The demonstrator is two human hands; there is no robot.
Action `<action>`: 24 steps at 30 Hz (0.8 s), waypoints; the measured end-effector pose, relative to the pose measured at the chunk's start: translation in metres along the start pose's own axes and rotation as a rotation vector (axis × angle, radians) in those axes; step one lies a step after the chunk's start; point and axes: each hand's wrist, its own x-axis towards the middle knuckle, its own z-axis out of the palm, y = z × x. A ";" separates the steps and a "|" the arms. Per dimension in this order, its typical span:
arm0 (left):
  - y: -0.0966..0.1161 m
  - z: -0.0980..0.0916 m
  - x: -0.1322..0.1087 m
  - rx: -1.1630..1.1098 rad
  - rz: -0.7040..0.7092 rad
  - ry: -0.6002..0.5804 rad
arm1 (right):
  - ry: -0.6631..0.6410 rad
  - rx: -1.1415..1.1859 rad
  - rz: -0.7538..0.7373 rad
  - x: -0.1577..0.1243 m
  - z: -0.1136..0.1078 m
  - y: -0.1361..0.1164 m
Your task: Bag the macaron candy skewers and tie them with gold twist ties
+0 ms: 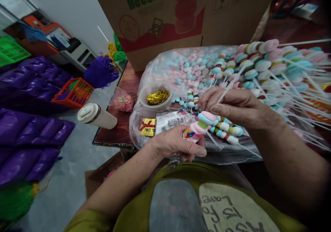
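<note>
My left hand (178,142) is closed round a short stack of macaron-shaped marshmallows (203,123) in pink, blue and green, tilted to the right. A small printed wrapper or label (190,135) shows at the stack's lower end between my fingers. Just above it, my right hand (232,104) pinches a thin white stick (229,87) that slants up and to the right. Where the stick's lower end lies is hidden by the fingers. Finished-looking marshmallow skewers (227,133) lie on the plastic behind, below my right hand.
A clear bag (161,64) of loose marshmallows lies behind. Nearby are a tub (143,100) of gold twist ties, a twist-tie pack (148,127), a candy bag (123,102) and a tumbler (107,118). A carton (165,28) stands at the back; many skewers (292,66) are piled right.
</note>
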 end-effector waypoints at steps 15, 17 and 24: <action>0.014 0.008 0.018 0.145 0.185 0.190 | 0.118 -0.103 0.171 -0.009 0.021 0.005; 0.012 0.007 0.019 0.132 0.193 0.237 | 0.214 -0.137 0.219 -0.011 0.020 0.004; 0.006 0.006 0.018 0.284 0.155 0.182 | 0.171 -0.366 0.215 -0.003 0.010 -0.015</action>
